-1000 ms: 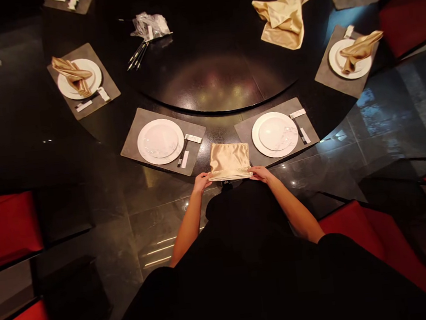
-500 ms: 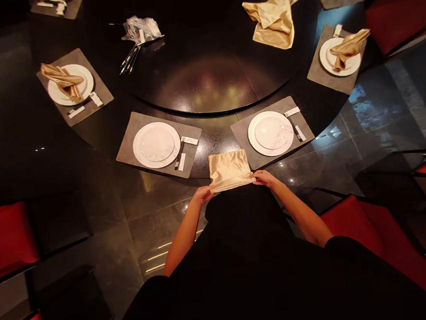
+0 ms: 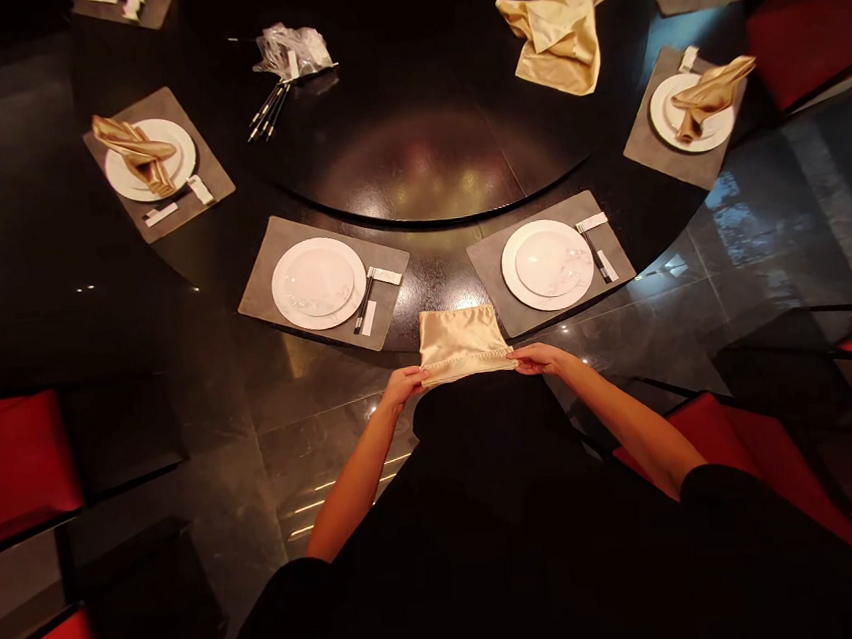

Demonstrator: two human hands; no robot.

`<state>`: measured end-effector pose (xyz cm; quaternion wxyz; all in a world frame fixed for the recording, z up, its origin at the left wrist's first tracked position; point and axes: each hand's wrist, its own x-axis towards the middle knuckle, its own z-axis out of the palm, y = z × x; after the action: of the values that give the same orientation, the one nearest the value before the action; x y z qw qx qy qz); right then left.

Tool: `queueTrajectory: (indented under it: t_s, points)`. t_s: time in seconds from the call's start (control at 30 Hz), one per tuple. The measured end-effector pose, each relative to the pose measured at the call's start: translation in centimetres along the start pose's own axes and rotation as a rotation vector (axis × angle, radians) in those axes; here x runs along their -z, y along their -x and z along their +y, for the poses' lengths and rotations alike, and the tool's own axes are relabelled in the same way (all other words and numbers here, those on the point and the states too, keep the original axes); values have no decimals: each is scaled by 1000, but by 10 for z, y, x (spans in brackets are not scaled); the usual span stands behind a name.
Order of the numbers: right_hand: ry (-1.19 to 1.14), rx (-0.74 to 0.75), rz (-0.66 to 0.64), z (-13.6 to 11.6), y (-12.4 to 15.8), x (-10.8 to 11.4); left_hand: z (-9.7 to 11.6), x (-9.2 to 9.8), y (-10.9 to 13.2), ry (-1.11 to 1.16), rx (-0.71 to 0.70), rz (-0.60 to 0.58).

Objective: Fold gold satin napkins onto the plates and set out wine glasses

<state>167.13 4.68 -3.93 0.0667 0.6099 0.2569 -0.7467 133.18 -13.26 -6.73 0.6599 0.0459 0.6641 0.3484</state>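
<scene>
A gold satin napkin (image 3: 462,341), folded into a pleated band, lies at the near edge of the round black table (image 3: 436,268). My left hand (image 3: 402,386) pinches its left end and my right hand (image 3: 539,358) pinches its right end. The napkin sits between two grey placemats, each with a white plate: the left plate (image 3: 318,283) and the right plate (image 3: 547,265). Black chopsticks (image 3: 365,300) lie beside the left plate.
A dark turntable (image 3: 417,150) fills the table's middle, with loose gold napkins (image 3: 563,25) and a plastic bag with chopsticks (image 3: 285,67) on it. Settings with folded napkins stand at the far left (image 3: 146,158) and the far right (image 3: 702,102). Red chairs (image 3: 10,465) flank me.
The napkin's near edge has been drawn a little toward me and my hands have shifted slightly lower. The view has swayed a little.
</scene>
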Motion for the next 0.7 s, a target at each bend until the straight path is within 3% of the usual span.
queueTrajectory:
  t_s: [0.07,0.17,0.27,0.33,0.4,0.53,0.63,0.7]
  points:
    - [20,158,44,-4,10,1,10,0,6,-53,-173,51]
    - [111,606,115,-21,39,-1,33,1,23,-81,-491,176]
    - [244,1056,227,-45,84,-5,64,3,53,-126,-892,323]
    - [326,1262,282,-61,118,-8,86,4,79,-182,-1144,399]
    - [382,1393,288,-74,151,-11,104,7,105,-199,-1319,415]
    - [414,1541,188,-80,201,-17,125,13,148,-129,-1543,294]
    - [381,1603,114,-71,229,-23,129,14,172,-78,-1623,202]
    - [368,1626,138,-67,238,-28,129,11,178,-55,-1613,220]
